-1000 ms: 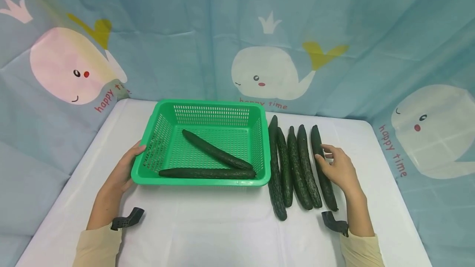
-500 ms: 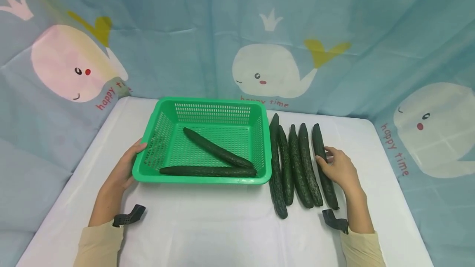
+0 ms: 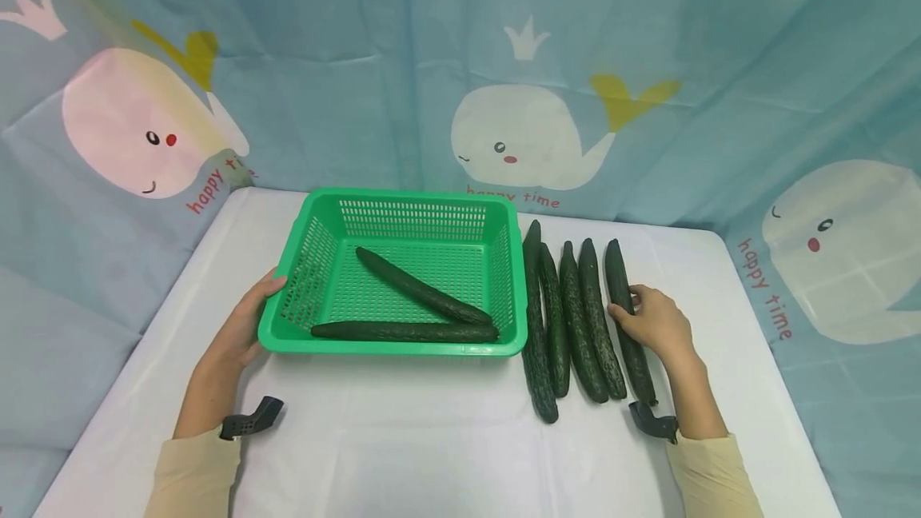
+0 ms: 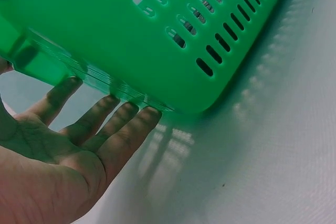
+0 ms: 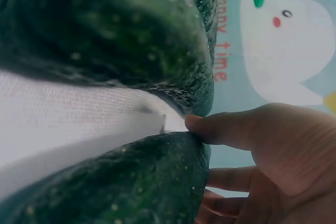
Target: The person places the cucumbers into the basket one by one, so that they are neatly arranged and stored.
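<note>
In the head view, your right hand (image 3: 658, 328) is at the long dark-green cucumber (image 3: 636, 362) nearest the right edge of the white cloth-covered table (image 3: 417, 446). Your thumb lies on its left side and your fingers on its right, pinching it near mid-length. Its long axis runs from far edge to near edge, the near end leaning slightly right. Your right hand is the nearer one; the rectangular green perforated plastic basket (image 3: 392, 348) is off to its left, beyond a row of four bumpy dark-green cucumbers (image 3: 578, 318) lying roughly parallel, with the leftmost just beside the basket's right end. Your left hand (image 3: 241, 328) grips the basket's left end, thumb over the rim. Inside, a slim dark-green cucumber (image 3: 424, 288) slants across the floor, while a straight dark-green cucumber (image 3: 403, 332) lies along the near wall; they appear to meet by the near right corner.

In the left wrist view, your four fingers reach nearly straight, tips against the basket's outside under the rim.

In the right wrist view, your thumb tip is on the pinched cucumber's upper edge, pointing into the gap before its neighbour; your other fingers are partly hidden behind it.
</note>
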Tool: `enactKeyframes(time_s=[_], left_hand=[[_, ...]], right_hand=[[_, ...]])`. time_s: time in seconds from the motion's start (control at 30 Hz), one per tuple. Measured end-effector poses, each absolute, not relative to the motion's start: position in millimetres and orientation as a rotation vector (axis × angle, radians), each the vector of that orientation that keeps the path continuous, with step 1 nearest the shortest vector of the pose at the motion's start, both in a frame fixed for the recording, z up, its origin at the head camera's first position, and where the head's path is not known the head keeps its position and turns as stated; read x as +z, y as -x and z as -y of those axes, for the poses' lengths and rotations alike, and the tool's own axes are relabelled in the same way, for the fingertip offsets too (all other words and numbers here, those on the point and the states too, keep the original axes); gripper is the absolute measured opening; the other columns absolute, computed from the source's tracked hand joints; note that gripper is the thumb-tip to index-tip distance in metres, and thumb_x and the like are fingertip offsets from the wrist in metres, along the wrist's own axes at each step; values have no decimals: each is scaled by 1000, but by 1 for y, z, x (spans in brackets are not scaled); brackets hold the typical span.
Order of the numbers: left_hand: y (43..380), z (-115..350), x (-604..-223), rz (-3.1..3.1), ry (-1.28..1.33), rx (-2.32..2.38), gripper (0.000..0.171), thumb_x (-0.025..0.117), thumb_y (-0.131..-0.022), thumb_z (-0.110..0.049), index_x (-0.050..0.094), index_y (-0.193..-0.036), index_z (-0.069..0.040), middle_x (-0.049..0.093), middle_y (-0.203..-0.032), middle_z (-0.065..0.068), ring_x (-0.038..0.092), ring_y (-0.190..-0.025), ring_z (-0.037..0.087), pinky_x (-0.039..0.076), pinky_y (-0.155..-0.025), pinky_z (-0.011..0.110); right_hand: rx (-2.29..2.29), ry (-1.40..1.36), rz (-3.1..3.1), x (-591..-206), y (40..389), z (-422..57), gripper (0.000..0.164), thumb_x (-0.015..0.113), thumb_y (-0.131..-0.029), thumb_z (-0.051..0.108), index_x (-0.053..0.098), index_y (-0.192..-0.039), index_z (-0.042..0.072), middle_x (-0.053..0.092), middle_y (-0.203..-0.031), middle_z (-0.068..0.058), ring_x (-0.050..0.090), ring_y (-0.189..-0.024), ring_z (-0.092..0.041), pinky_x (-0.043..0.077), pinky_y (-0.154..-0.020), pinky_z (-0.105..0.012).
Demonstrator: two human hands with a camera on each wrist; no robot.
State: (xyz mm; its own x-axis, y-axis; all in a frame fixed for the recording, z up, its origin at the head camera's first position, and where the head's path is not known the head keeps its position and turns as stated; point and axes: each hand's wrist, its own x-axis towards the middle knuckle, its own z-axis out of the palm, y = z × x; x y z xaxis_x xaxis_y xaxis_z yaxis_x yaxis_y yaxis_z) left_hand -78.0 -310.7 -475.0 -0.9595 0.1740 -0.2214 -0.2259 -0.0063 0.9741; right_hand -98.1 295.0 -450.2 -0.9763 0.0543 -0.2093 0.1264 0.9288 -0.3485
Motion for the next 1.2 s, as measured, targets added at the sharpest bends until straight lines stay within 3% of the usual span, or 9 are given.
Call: enactKeyframes(time_s=[0.13,0.27,0.37,0.47,0.57,0.77,1.03,1.2], left_hand=[[79,310,-475,-1992,52,2043,77,34,-113,-47,-2,-171,-13,4,-175,30,15,-161,53,54,-100,13],[80,309,-476,-2010,50,2039,77,34,-113,-47,-1,-172,-12,5,-175,30,13,-160,56,54,-99,12],[80,309,-478,-2013,40,2037,77,34,-113,-47,0,-172,-12,7,-175,30,30,-159,44,54,-100,13],[79,310,-479,-2008,32,2034,76,34,-113,-47,1,-172,-12,8,-174,31,50,-144,17,55,-101,14],[77,311,-481,-1989,16,2043,75,33,-113,-46,0,-172,-11,7,-174,32,52,-131,-1,55,-102,15],[77,314,-480,-1970,-5,2053,74,32,-113,-46,-1,-172,-14,3,-175,31,45,-138,4,53,-104,14],[76,315,-478,-1981,-18,2067,74,31,-114,-43,-1,-171,-9,9,-170,33,55,-128,-2,56,-100,16],[78,314,-478,-2002,-6,2048,74,31,-114,-43,0,-171,-8,13,-170,33,55,-127,-1,56,-99,16]], right_hand=[[-553,-124,-2877,-450,100,-297,70,67,-103,35,49,-147,-16,66,-127,-39,69,-108,-54,59,-87,-65],[-574,-104,-2880,-451,101,-299,69,67,-102,34,49,-147,-16,67,-125,-39,70,-106,-52,59,-87,-65],[-582,-113,-2879,-452,98,-299,68,68,-102,33,50,-147,-14,67,-127,-37,71,-107,-51,60,-86,-63],[-587,-122,-2881,-451,95,-297,66,70,-101,32,52,-147,-11,68,-129,-35,71,-108,-50,60,-82,-62],[-569,-114,-2894,-449,93,-294,65,71,-99,31,54,-146,-10,69,-127,-34,72,-104,-48,60,-78,-60],[-509,-119,-2884,-446,92,-293,64,71,-100,32,55,-144,-11,69,-126,-35,73,-101,-48,61,-76,-59],[-442,-128,-2825,-443,95,-293,71,71,-100,41,55,-143,-13,66,-129,-35,68,-110,-52,59,-85,-63],[-439,-124,-2832,-444,93,-294,70,72,-100,40,55,-143,-12,67,-127,-35,69,-109,-51,60,-82,-61]])
